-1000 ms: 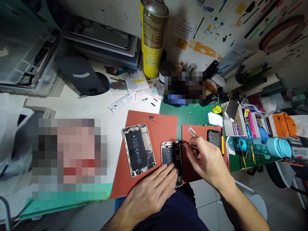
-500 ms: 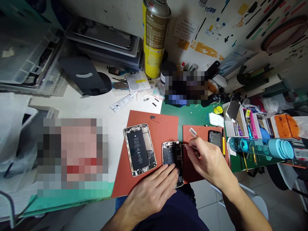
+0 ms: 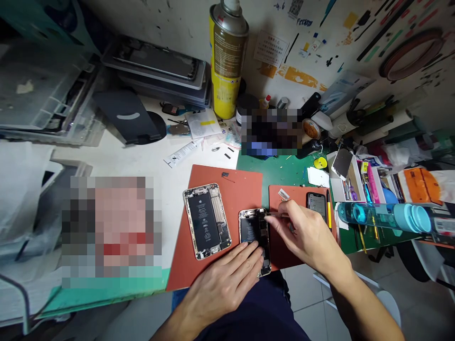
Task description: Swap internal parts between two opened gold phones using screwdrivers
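An opened smaller phone (image 3: 250, 227) lies on the red mat with its battery and inner parts bare. My left hand (image 3: 231, 279) rests flat across its lower half, fingers stretched out, hiding part of it. At the phone's upper right edge is my right hand (image 3: 302, 232), closed on thin metal tweezers (image 3: 282, 215) that the fingers partly hide. The thumb tip reaches close to the phone's frame; whether it touches is unclear. To the left lies a larger opened phone (image 3: 206, 221), its black battery in place, with neither hand on it.
Beyond the phones, a small dark part (image 3: 225, 174) lies on the red mat (image 3: 245, 189). Right of my hand are a lit phone (image 3: 316, 203), a yellow pen (image 3: 329, 210) and a blue bottle (image 3: 382, 215). A spray can (image 3: 227, 61) stands at the back. Two areas are pixelated.
My right thumb has straightened toward the phone's upper right edge, and the tweezers' tip has drawn back from there. My left hand stays on the phone. The camera view has shifted slightly.
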The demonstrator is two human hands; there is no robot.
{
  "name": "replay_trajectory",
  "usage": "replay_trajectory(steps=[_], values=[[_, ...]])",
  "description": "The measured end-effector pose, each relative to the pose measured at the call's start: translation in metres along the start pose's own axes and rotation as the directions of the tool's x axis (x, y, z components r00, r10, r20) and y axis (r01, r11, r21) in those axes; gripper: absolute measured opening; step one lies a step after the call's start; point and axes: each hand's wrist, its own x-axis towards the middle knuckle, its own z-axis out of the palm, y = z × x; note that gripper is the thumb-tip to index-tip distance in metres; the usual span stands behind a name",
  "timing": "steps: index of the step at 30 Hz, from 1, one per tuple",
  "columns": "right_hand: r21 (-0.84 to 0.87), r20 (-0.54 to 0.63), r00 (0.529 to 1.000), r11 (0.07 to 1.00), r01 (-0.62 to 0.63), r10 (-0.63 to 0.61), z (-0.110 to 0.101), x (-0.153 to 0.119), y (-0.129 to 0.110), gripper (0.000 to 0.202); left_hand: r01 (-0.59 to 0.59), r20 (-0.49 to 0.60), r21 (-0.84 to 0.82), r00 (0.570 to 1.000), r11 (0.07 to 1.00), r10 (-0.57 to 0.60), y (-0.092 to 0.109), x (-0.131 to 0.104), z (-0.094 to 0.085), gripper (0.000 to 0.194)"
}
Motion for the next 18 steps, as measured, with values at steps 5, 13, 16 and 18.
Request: replay_trajectory(steps=[5,13,16,18], values=[[0.027,0.003,1.000,1.000,-0.012,0.012,-0.0001,-0.0027,0.0004,0.009,-0.014,-0.002,-0.003,1.000,1.000,0.014,-0.0010,-0.0014,-0.0021,0.038],[0.050,-0.048,0.998,0.998,-0.027,0.029,0.0015,-0.0040,0.0025,0.008,-0.015,0.012,-0.009,1.000,1.000,0.016,-0.0013,-0.0045,0.0002,0.042],[0.063,-0.043,0.999,0.998,-0.010,0.013,0.0038,-0.0045,0.0041,0.009,-0.018,0.020,-0.003,1.000,1.000,0.018,-0.0015,-0.0048,0.0001,0.042],[0.067,-0.056,0.998,0.998,-0.018,0.022,0.0051,-0.0046,0.0047,0.008,-0.020,0.025,-0.001,0.999,1.000,0.020,-0.0018,-0.0047,-0.0005,0.042]])
